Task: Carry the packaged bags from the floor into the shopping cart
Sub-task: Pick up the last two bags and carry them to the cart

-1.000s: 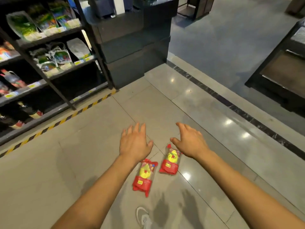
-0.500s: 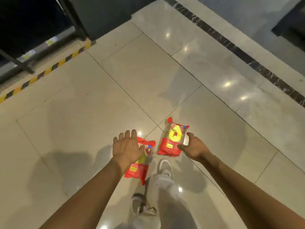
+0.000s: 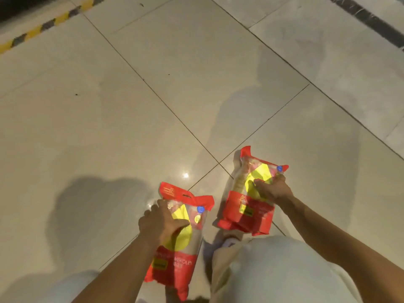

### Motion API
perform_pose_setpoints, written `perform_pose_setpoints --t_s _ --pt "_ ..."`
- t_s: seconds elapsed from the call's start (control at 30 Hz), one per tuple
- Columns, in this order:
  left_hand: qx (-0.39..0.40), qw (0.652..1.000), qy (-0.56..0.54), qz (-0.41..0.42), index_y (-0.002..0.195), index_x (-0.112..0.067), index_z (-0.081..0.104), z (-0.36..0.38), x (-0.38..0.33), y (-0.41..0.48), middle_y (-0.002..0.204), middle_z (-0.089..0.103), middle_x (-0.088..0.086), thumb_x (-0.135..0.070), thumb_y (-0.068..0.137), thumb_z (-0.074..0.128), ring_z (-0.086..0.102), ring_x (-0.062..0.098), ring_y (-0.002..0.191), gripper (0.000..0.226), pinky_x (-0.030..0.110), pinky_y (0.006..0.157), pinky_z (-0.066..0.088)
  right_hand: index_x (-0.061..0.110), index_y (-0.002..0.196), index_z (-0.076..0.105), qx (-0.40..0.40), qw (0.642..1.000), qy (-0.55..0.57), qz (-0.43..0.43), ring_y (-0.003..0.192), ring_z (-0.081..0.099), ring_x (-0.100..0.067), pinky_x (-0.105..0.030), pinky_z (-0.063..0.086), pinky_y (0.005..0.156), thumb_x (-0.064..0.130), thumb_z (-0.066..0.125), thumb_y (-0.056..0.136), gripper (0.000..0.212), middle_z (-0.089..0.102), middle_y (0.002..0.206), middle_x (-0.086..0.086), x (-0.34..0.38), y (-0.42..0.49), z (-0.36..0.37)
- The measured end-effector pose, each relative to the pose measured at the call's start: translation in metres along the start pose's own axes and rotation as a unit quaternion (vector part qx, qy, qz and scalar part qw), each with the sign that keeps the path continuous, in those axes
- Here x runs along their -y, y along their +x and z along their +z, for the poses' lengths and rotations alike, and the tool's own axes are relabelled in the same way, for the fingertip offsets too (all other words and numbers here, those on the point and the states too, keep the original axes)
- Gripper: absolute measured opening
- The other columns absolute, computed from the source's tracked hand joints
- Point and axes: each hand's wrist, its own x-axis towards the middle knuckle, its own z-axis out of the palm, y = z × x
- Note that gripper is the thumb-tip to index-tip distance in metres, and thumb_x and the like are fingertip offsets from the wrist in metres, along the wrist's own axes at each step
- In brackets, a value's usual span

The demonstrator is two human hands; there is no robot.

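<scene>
Gripping two crinkly plastic bags, red with yellow patches: my left hand [image 3: 161,224] curls over the nearer bag [image 3: 175,265], my right hand [image 3: 273,190] clamps the farther bag [image 3: 247,213] around its middle. Both flat, oblong pouches are down at the glossy beige floor [image 3: 109,127] tiles. Yellow-black striped tape [image 3: 43,25] edges the far corner.

Nothing reads cleanly. The left bag [image 3: 177,242] carries white lettering [image 3: 182,263] across its lower red band (too blurred to spell out), and the yellow label [image 3: 247,212] on the right bag [image 3: 259,221] is equally illegible.
</scene>
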Motion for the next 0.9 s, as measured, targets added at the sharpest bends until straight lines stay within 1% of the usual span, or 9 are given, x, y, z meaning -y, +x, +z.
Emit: perform_pose_setpoints --t_s 0.1,0.2,0.27,0.33,0.47,0.6,0.67,0.73,0.9 --pt "0.024 0.994 -0.106 -0.017 0.135 -0.015 0.042 0.017 0.01 0.034 0.131 0.061 0.004 -0.079 0.057 0.081 0.061 0.026 0.121 0.108 0.034 0.085 0.047 0.009 0.147 0.026 -0.044 0.998 0.037 -0.006 0.115 0.059 -0.035 -0.041 0.05 0.089 0.046 0.083 0.082 0.094 0.057 0.128 -0.01 -0.004 0.022 0.012" --pt "0.032 0.983 -0.177 -0.02 0.126 -0.013 0.046 0.021 0.014 0.055 0.124 0.064 0.008 -0.063 0.055 0.092 0.063 0.027 0.11 0.098 0.036 0.086 0.051 0.011 0.131 0.05 -0.049 0.994 0.092 -0.007 0.099 0.069 -0.021 -0.036 0.057 0.08 0.051 0.097 0.055 0.098 0.068 0.118 -0.002 -0.018 0.04 0.015" --pt "0.023 0.98 -0.197 -0.013 0.12 -0.013 0.047 0.023 0.015 0.06 0.122 0.065 0.009 -0.055 0.056 0.093 0.064 0.028 0.107 0.089 0.037 0.088 0.052 0.012 0.11 0.064 -0.022 0.994 0.109 0.0 0.07 0.073 -0.013 -0.023 0.054 0.052 0.034 0.098 0.062 0.062 0.074 0.095 -0.004 -0.022 0.033 0.02" --pt "-0.014 0.973 -0.229 -0.013 0.121 -0.013 0.048 0.017 0.016 0.051 0.123 0.065 0.008 -0.048 0.063 0.094 0.063 0.029 0.112 0.082 0.034 0.085 0.048 0.01 0.09 0.065 -0.014 0.995 0.1 -0.015 0.052 0.067 -0.01 -0.021 0.048 0.042 0.016 0.092 0.071 0.034 0.071 0.08 -0.007 -0.013 0.02 0.027" --pt "-0.121 0.941 -0.317 -0.004 0.108 -0.02 0.061 -0.022 0.015 0.016 0.107 0.069 0.004 -0.041 0.065 0.094 0.066 0.031 0.109 0.059 0.034 0.081 0.046 0.016 0.107 0.06 -0.036 0.991 0.079 -0.107 0.086 0.069 -0.022 -0.037 0.058 0.071 0.031 0.096 0.049 0.07 0.07 0.098 -0.002 0.02 -0.022 0.027" --pt "-0.219 0.866 -0.45 -0.002 0.092 -0.021 0.075 -0.129 0.029 -0.092 0.087 0.076 -0.006 -0.044 0.051 0.092 0.075 0.021 0.088 0.049 0.036 0.08 0.057 0.024 0.118 0.044 -0.021 0.973 0.112 -0.2 0.087 0.062 -0.009 -0.029 0.051 0.067 0.019 0.094 0.067 0.072 0.061 0.103 0.011 0.117 -0.148 -0.034" --pt "-0.246 0.836 -0.49 0.013 0.095 -0.024 0.076 -0.162 0.025 -0.13 0.088 0.077 -0.01 -0.041 0.052 0.092 0.074 0.016 0.086 0.049 0.039 0.086 0.059 0.024 0.12 0.044 -0.015 0.969 0.11 -0.222 0.091 0.064 -0.011 -0.034 0.054 0.074 0.019 0.094 0.067 0.073 0.064 0.106 0.01 0.147 -0.191 -0.052" --pt "-0.278 0.812 -0.513 0.031 0.096 -0.029 0.074 -0.26 0.038 -0.227 0.089 0.076 -0.014 -0.038 0.057 0.095 0.073 0.013 0.088 0.045 0.04 0.089 0.058 0.026 0.118 0.046 0.003 0.954 0.107 -0.281 0.093 0.067 -0.015 -0.04 0.056 0.081 0.019 0.095 0.064 0.074 0.066 0.107 0.008 0.225 -0.292 -0.101" --pt "-0.384 0.756 -0.526 0.059 0.104 -0.028 0.071 -0.424 0.067 -0.428 0.098 0.077 -0.01 -0.065 0.04 0.081 0.073 0.019 0.094 0.075 0.044 0.088 0.059 0.027 0.116 0.047 -0.015 0.904 0.128 -0.407 0.091 0.068 -0.01 -0.035 0.054 0.081 0.018 0.096 0.061 0.075 0.068 0.104 0.012 0.343 -0.513 -0.183"
